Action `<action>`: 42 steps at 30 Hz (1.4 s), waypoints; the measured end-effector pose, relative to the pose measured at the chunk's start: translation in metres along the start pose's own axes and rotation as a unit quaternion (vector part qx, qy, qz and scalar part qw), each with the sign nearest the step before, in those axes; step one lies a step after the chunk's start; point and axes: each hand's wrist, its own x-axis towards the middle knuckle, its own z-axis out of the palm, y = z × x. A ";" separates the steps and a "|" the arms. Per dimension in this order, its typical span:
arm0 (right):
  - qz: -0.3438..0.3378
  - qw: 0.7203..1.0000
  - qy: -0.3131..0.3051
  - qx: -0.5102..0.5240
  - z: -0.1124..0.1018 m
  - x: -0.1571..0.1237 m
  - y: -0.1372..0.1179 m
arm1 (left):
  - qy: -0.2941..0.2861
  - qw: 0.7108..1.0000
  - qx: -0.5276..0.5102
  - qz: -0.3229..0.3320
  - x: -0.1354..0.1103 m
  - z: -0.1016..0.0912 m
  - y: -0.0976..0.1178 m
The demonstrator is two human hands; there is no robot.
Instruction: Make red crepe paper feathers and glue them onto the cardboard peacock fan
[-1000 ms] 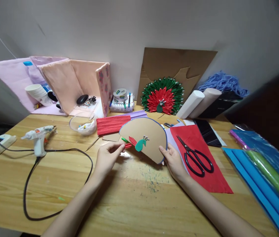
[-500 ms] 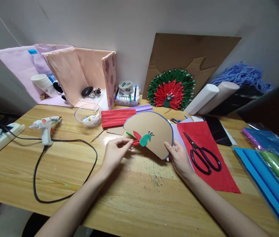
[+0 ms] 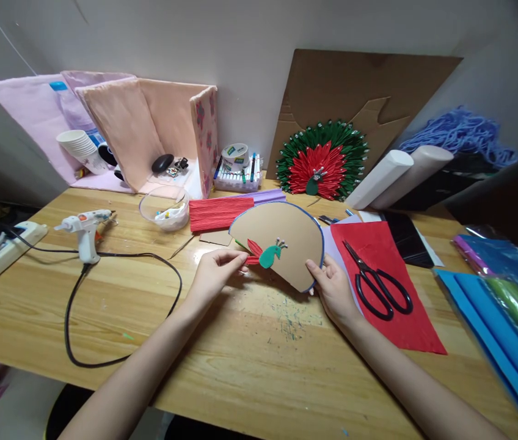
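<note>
Lower of two red paper petals (image 3: 254, 247) pinched at its outer end between thumb and fingertips of left hand (image 3: 217, 272). Half-round cardboard piece (image 3: 298, 223), blue along its curved edge, gripped at its right corner by right hand (image 3: 336, 293), thumb on the face, fingers mostly hidden behind. Piece held tilted between both hands, over the middle of the worktop (image 3: 240, 373). Green peacock cutout (image 3: 268, 257), topped by a small crest, seen against the cardboard near its lower edge; petals fanned out to its left.

To the right of the right hand, black-handled scissors (image 3: 362, 269) laid on a red sheet (image 3: 419, 336). Behind the cardboard piece, red crepe paper (image 3: 217, 215) partly overlapped in view. Farther left, a clear bowl (image 3: 181, 221) with small items inside, then a white glue gun (image 3: 87, 239) with its black cable looped on the wood. At the back, a red-and-green peacock fan (image 3: 298, 177) stood before a large brown cardboard sheet (image 3: 332, 85); tape roll (image 3: 235, 157) placed on a marker box (image 3: 240, 181).
</note>
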 end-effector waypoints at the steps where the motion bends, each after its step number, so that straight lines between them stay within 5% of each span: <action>1: 0.001 1.000 0.000 -0.001 0.000 0.000 0.000 | -0.001 1.000 0.004 0.003 0.000 0.000 0.000; 23: 0.000 1.000 -0.009 -0.015 0.000 -0.003 -0.003 | 0.019 0.985 0.117 0.121 -0.002 -0.003 0.004; 42: -0.004 1.000 -0.014 0.022 0.000 -0.003 0.000 | 0.047 0.983 0.122 0.125 0.005 -0.010 -0.001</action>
